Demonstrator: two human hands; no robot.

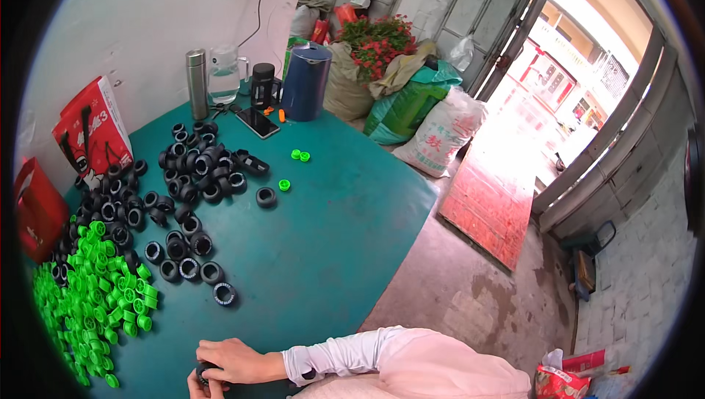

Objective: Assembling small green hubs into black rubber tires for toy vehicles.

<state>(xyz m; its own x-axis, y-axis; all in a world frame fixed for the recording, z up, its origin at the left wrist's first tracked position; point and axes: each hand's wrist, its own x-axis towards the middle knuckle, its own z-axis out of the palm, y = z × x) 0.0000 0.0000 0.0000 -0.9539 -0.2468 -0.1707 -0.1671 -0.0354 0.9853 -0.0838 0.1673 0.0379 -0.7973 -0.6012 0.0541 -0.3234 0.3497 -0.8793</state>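
At the near edge of the teal table (345, 201), my right hand (233, 360) and my left hand (195, 386) meet around one small black toy tyre (203, 375). Both hands grip it, and the fingers hide most of it. My left hand shows only partly at the bottom edge. To the left lies a heap of bright green plastic wheel hubs (95, 296). Beyond my hands, several loose black tyres (187, 252) are scattered, with a bigger pile of black tyres (198, 168) farther back.
A steel flask (196, 83), glass jug (224, 74), black press pot (264, 85), blue kettle (305, 81) and phone (257, 122) stand at the table's far end. Red bags (92, 131) lean against the left wall. Filled sacks (444, 131) sit on the floor near the open doorway.
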